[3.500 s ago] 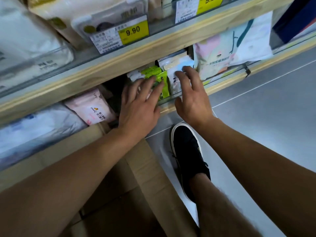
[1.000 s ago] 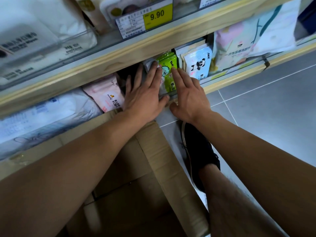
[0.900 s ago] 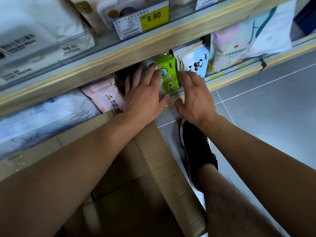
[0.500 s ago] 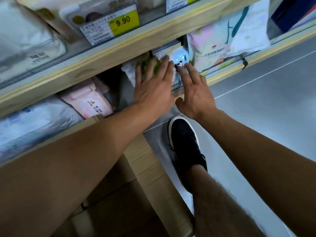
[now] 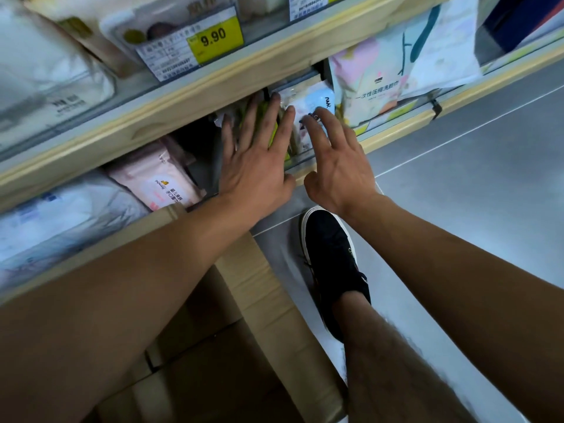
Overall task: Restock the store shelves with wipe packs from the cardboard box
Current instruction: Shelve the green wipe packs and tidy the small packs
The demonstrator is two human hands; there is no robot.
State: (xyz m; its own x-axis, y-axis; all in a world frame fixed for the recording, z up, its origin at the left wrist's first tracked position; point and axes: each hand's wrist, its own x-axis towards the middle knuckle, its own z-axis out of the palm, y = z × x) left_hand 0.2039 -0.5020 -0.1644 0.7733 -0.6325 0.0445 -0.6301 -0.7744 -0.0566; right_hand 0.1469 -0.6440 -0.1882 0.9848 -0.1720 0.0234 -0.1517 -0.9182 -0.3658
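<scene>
On the lower shelf (image 5: 393,131) stand small wipe packs. My left hand (image 5: 256,166) lies flat with spread fingers against the green wipe packs (image 5: 272,129), covering most of them. My right hand (image 5: 338,160) rests beside it, fingers apart, fingertips on the white and blue panda wipe pack (image 5: 314,102). Neither hand grips a pack. Below my arms the open cardboard box (image 5: 262,288) stands on the floor; its inside is dark and mostly hidden by my left forearm.
A pink wipe pack (image 5: 158,181) and large white packs (image 5: 61,215) fill the shelf to the left. A pastel towel bag (image 5: 384,71) stands to the right. The upper shelf edge carries a yellow 9.90 price tag (image 5: 213,41). My black shoe (image 5: 332,257) is on grey floor.
Both hands slid right from the shelf's dark gap onto the green and panda packs and now press on them. The camera view shifted slightly.
</scene>
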